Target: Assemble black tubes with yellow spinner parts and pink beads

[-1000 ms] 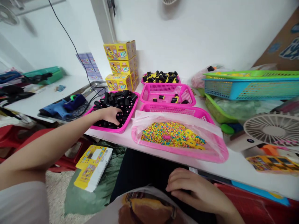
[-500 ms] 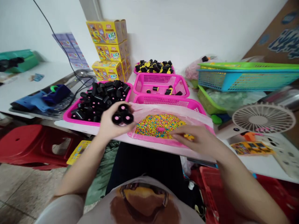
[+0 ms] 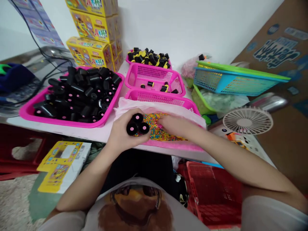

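My left hand (image 3: pixel 124 134) is closed round three black cylinders (image 3: pixel 138 124) with pink centres, held at the near edge of a pink tray (image 3: pixel 168 146) lined with clear plastic and filled with small multicoloured beads (image 3: pixel 157 130). My right hand (image 3: pixel 174 125) rests on those beads, fingers curled down into them; what it holds, if anything, is hidden. To the left, a pink tray (image 3: pixel 29 110) is heaped with more black cylinders (image 3: pixel 81 93).
Behind are a pink basket (image 3: pixel 156 78) with a few pieces, another with black and yellow pieces (image 3: pixel 148 56), stacked yellow boxes (image 3: pixel 92 35), green and blue baskets (image 3: pixel 238 81), a small white fan (image 3: pixel 247 121). Below are a red crate (image 3: pixel 214 195) and a flat yellow carton (image 3: pixel 60 160).
My left hand lifted three black cylinders out of the left tray and carried them to the bead tray. My right hand rose from my lap and reached into the beads.
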Demonstrator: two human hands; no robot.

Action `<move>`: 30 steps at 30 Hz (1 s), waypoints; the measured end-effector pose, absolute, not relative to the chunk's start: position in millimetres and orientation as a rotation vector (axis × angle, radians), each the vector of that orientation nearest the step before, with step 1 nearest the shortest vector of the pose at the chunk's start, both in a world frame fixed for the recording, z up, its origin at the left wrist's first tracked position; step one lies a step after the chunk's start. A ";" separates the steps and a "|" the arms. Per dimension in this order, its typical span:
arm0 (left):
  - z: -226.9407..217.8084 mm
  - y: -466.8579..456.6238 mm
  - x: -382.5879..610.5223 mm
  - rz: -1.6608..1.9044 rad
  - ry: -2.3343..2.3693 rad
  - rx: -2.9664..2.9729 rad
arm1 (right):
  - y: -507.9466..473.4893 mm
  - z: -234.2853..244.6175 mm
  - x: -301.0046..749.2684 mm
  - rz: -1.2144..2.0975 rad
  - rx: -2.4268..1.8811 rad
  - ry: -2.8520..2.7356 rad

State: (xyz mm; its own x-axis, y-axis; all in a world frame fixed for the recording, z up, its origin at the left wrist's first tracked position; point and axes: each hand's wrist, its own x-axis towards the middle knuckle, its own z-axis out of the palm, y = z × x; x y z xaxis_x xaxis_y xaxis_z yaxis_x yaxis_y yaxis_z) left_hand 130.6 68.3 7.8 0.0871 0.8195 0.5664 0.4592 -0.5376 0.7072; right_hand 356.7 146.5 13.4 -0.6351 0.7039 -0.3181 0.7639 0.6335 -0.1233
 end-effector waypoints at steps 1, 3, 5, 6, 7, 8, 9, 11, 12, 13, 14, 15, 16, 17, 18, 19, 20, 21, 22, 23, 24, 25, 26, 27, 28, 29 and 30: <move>7.9 67.8 130.8 1.422 1.272 2.021 | 146.1 11.2 355.2 -0.381 1.163 2.616; 8.3 67.3 130.7 1.377 1.297 1.985 | 143.7 6.8 350.3 -0.435 1.097 2.622; 9.3 67.4 130.1 1.321 1.334 1.931 | 141.3 3.4 345.5 -0.510 1.030 2.661; 10.1 67.7 129.8 1.293 1.351 1.910 | 140.7 2.2 344.0 -0.562 0.996 2.689; 11.0 68.1 129.7 1.264 1.358 1.897 | 140.9 1.2 343.3 -0.625 0.963 2.716; 11.9 68.7 129.7 1.240 1.360 1.893 | 141.8 0.4 343.4 -0.693 0.934 2.739; 12.8 69.4 130.0 1.220 1.358 1.892 | 143.2 -0.4 344.1 -0.761 0.907 2.759; 13.8 71.1 131.3 1.196 1.354 1.889 | 147.0 -2.1 346.6 -0.861 0.874 2.801; 13.9 72.2 132.1 1.197 1.356 1.884 | 148.9 -2.9 347.9 -0.895 0.865 2.822; 13.9 73.3 132.8 1.201 1.364 1.878 | 150.5 -3.6 349.0 -0.926 0.860 2.837; 13.8 74.4 133.4 1.204 1.373 1.874 | 151.7 -4.0 349.9 -0.960 0.864 2.842; 13.7 75.4 133.8 1.202 1.378 1.871 | 152.5 -4.0 350.6 -1.003 0.877 2.832; 13.7 76.3 134.0 1.196 1.382 1.867 | 152.7 -3.5 351.3 -1.050 0.899 2.815; 13.8 77.0 134.0 1.184 1.386 1.862 | 152.4 -2.3 352.2 -1.100 0.922 2.797; 14.0 77.5 133.8 1.172 1.387 1.857 | 151.7 -0.4 353.5 -1.150 0.944 2.788; 14.3 77.7 133.5 1.163 1.386 1.851 | 150.6 2.2 355.2 -1.204 0.959 2.786; 14.5 77.8 133.2 1.159 1.385 1.843 | 149.3 5.4 357.4 -1.257 0.970 2.789; 14.8 77.6 132.9 1.160 1.383 1.833 | 147.8 9.0 360.1 -1.304 0.982 2.795; 15.0 77.5 132.8 1.164 1.381 1.826 | 146.3 13.0 363.1 -1.348 1.005 2.799; 15.1 77.4 132.9 1.170 1.381 1.818 | 144.7 17.1 366.1 -1.397 1.032 2.802; 15.2 77.3 133.1 1.173 1.383 1.813 | 143.3 21.4 368.9 -1.455 1.062 2.808; 15.3 77.5 133.3 1.172 1.387 1.812 | 142.0 25.8 371.2 -1.522 1.086 2.814; 15.4 77.8 133.7 1.167 1.390 1.813 | 141.1 30.4 372.7 -1.593 1.093 2.825; 15.5 78.3 134.0 1.159 1.392 1.814 | 140.4 35.3 373.4 -1.656 1.075 2.847; 15.6 78.8 134.4 1.151 1.394 1.811 | 140.2 40.5 373.2 -1.691 1.045 2.883; 15.7 79.3 134.7 1.144 1.395 1.806 | 140.5 45.7 372.1 -1.676 1.010 2.934; 15.8 79.9 135.0 1.141 1.399 1.800 | 141.1 51.0 370.5 -1.609 0.979 2.998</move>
